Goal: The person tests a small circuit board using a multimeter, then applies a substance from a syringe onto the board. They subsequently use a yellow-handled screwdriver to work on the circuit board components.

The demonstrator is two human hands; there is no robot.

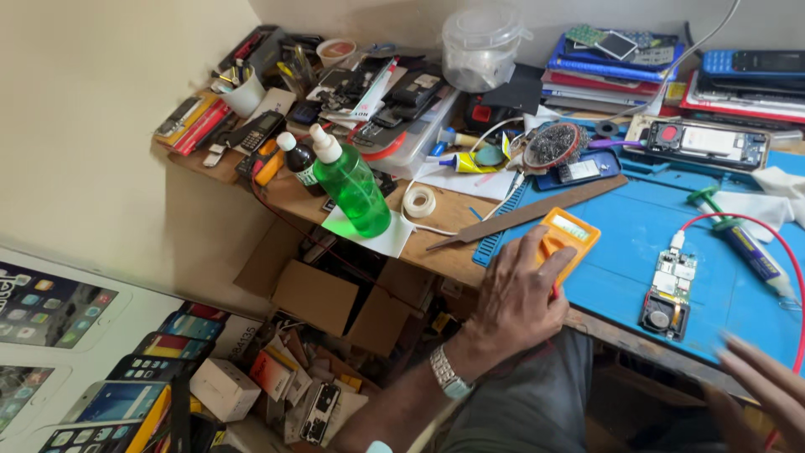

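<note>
My left hand (516, 294) rests on an orange multimeter (572, 235) at the near edge of the blue work mat (637, 243), fingers curled over its lower half. A silver watch is on that wrist. My right hand (763, 382) is blurred at the bottom right, fingers spread and holding nothing, next to a red wire (788, 268). A small green circuit board (671, 289) lies on the mat between both hands, with the red lead clipped to its top end.
A green liquid bottle (356, 184) and a small dark bottle (299, 159) stand on the wooden bench. A tape roll (419, 202), a metal file (528, 214), an opened phone (713, 144), glue tubes, books and a plastic jar (482, 46) crowd the back. Boxes lie below.
</note>
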